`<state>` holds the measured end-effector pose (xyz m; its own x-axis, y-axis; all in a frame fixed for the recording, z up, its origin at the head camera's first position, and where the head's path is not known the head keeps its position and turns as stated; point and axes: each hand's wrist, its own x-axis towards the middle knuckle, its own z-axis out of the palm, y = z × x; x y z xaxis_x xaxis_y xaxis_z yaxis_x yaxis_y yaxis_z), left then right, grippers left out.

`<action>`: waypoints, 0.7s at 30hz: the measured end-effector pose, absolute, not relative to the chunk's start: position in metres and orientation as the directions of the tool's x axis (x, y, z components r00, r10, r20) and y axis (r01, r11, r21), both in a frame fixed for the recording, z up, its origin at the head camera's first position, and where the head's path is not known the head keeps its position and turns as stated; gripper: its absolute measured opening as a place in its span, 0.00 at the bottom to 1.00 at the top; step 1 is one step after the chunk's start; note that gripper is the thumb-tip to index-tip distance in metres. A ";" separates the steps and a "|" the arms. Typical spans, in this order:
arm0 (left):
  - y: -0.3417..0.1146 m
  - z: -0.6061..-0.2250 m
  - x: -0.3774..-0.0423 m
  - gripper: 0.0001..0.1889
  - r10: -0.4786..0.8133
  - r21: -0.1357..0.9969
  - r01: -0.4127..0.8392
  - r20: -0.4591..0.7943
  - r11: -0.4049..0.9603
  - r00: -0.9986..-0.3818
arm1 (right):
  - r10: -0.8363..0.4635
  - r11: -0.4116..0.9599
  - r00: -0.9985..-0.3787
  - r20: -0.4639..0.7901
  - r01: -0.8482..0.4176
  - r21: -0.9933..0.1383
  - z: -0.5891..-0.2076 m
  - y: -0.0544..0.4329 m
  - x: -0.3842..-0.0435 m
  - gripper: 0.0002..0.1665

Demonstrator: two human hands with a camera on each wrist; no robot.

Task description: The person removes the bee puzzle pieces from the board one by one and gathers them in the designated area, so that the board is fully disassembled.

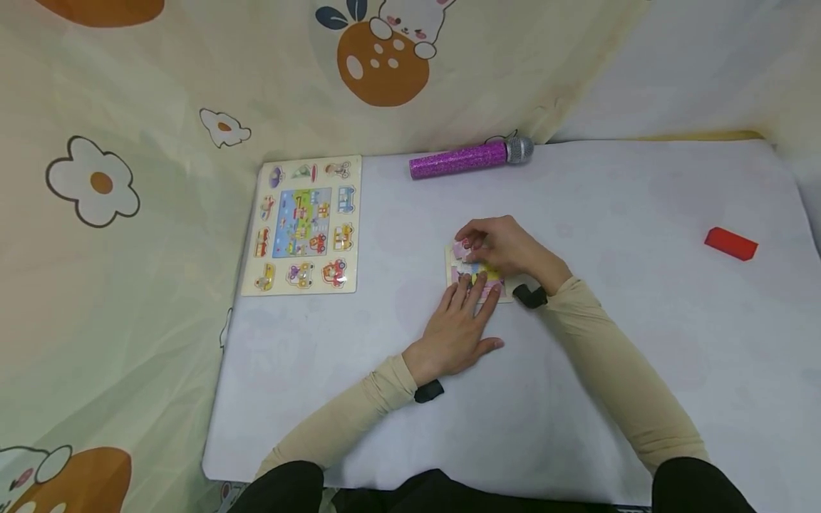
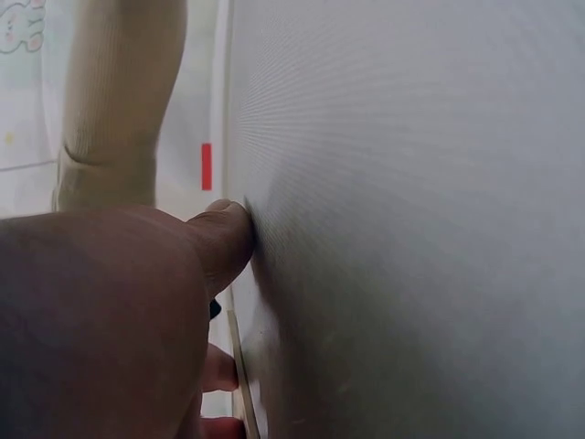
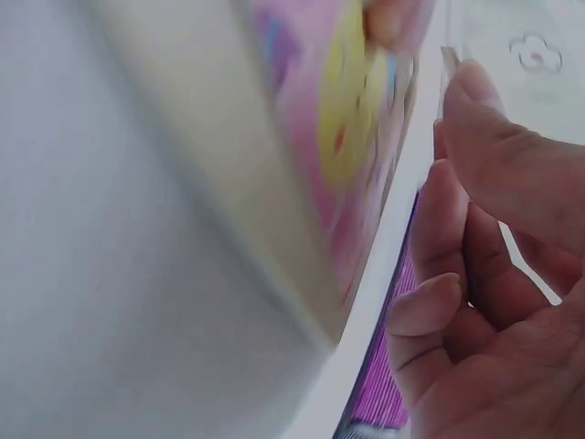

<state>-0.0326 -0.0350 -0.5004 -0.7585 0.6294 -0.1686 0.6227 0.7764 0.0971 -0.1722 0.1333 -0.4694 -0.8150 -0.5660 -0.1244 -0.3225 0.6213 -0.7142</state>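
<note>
A small jigsaw puzzle with pink and yellow pictures lies flat in the middle of the white table. My left hand rests on its near part, fingers straight and spread, the thumb out on the tabletop. Over the far left corner, my right hand pinches a pink puzzle piece between thumb and fingertips. Seen from the right wrist, the puzzle's pale edge and yellow figure are blurred, and only a thin edge of the piece shows at the thumb tip. Both hands hide much of the puzzle.
To the left lies a larger picture board with vehicle pieces. A glittery purple microphone is at the back edge by the patterned curtain. Far to the right is a red block. The white table spreads around them.
</note>
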 end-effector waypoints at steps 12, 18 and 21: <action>-0.033 -0.498 -0.032 0.47 0.615 0.121 0.603 -0.195 0.788 -0.764 | -0.383 0.651 -0.923 -0.049 -0.232 -0.723 -0.470 0.208 -0.178 0.18; -0.033 -0.498 -0.032 0.46 0.611 0.135 0.596 -0.194 0.791 -0.767 | -0.311 0.691 -0.949 -0.045 -0.194 -0.696 -0.471 0.246 -0.177 0.18; -0.032 -0.498 -0.032 0.46 0.615 0.141 0.599 -0.191 0.788 -0.765 | -0.276 0.703 -0.960 -0.045 -0.170 -0.691 -0.471 0.262 -0.175 0.19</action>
